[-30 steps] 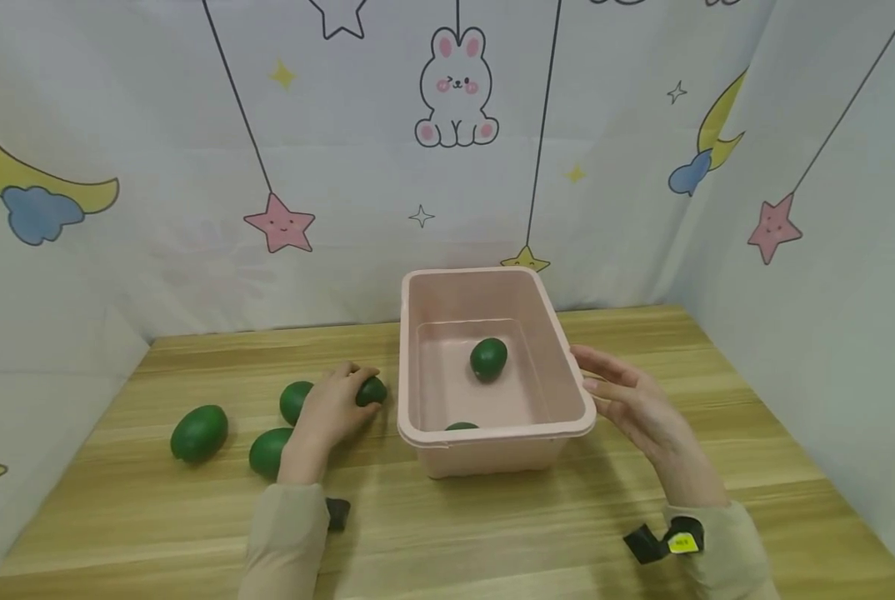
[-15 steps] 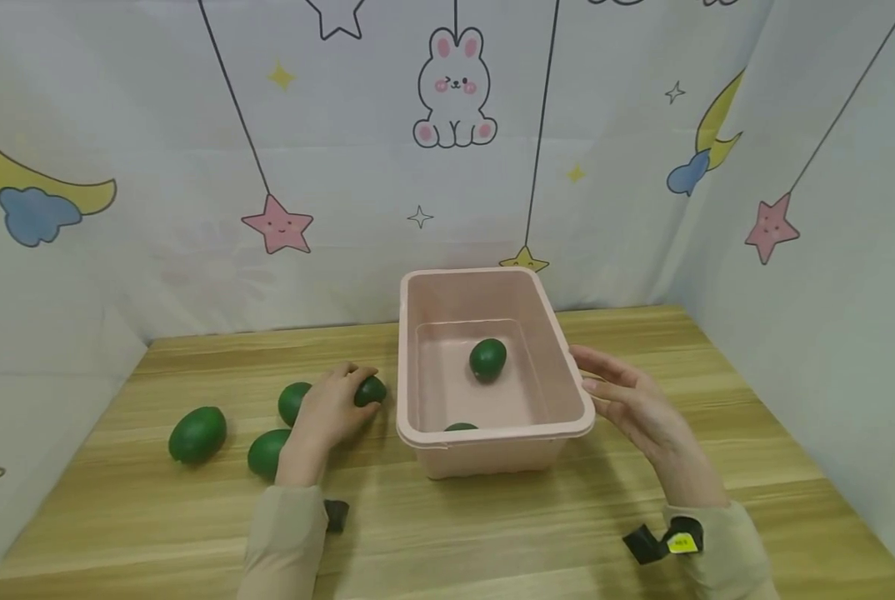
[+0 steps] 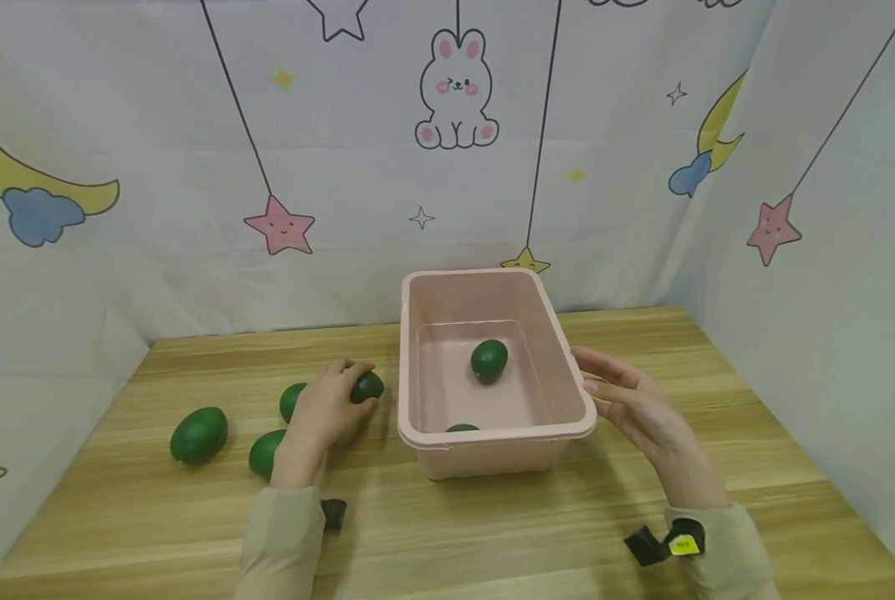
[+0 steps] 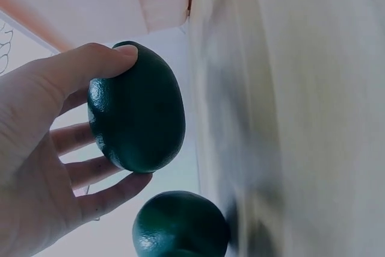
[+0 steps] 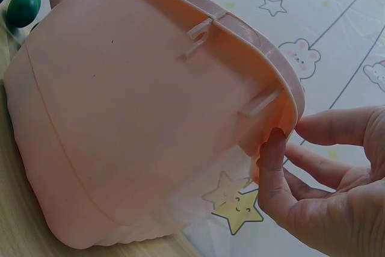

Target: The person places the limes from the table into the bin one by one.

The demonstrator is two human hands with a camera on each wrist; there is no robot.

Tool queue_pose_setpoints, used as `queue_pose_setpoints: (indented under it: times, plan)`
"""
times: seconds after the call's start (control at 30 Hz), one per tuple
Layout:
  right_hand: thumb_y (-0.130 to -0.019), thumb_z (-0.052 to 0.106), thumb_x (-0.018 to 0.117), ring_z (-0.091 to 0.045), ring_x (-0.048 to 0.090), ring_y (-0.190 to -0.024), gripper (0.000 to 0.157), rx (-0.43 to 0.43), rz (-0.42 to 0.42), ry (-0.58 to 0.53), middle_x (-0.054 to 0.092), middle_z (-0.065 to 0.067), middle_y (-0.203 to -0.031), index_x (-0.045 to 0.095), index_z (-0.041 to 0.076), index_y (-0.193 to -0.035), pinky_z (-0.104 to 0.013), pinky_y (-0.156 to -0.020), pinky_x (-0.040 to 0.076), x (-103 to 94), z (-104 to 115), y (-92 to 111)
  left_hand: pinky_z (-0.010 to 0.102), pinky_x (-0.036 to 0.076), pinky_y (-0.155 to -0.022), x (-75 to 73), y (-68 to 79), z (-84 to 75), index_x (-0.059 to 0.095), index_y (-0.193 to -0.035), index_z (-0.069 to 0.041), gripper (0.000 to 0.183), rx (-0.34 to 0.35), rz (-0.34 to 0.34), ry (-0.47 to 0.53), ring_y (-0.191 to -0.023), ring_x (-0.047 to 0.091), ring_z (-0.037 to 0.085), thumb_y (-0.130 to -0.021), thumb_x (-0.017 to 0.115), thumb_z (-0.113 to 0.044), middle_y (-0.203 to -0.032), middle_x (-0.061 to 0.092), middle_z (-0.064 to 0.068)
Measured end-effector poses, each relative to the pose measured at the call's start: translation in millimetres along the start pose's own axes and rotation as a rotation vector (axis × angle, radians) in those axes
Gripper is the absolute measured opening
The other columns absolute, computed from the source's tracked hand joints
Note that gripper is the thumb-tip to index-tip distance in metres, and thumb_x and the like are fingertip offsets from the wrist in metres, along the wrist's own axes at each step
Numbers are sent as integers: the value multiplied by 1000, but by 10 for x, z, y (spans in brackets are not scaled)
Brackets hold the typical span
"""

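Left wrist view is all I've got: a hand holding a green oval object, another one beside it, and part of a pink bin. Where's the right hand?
Observer: The right hand is at the right side of the pink bin, holding its rim.
Operator: Anything inside the bin?
Observer: Yes, two green oval objects show in there.
Operator: How many lie on the table, besides the held one?
Observer: The head view shows three loose green ovals.
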State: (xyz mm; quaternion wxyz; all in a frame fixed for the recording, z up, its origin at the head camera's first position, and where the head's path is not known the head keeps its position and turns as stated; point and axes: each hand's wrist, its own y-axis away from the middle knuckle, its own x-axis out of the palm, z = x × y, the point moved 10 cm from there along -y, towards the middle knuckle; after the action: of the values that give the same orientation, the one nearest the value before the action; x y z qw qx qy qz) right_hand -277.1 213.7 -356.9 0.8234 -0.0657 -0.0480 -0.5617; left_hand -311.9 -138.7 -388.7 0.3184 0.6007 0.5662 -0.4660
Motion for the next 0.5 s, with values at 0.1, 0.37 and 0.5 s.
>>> queue_pose_setpoints:
  times: [0.1,0.37,0.5]
  plan:
    - [-97,3,50,-8,57,-115,44,6,1,3,55,7,-131,48,10,-140,-25,-92,52,0,-8,3,60,46,-93,-25,8,-8,53,-136,-13,56,1,-8,0,-120,53,44,-85,71,-28,-136,52,20]
    - [-96,3,51,-7,57,-116,47,6,-13,14,56,7,-130,44,6,-142,-25,-93,51,-6,-5,-12,59,46,-93,-78,-14,-100,54,-136,-14,55,30,-25,-1,-120,53,42,-86,70,-28,-136,52,19]
    - [-96,3,51,-7,57,-115,46,7,-17,10,56,8,-129,44,6,-142,-24,-92,51,-7,-5,-8,58,48,-92,-101,-14,-149,54,-136,-15,55,33,-21,-1,-119,54,42,-86,70,-28,-135,52,18]
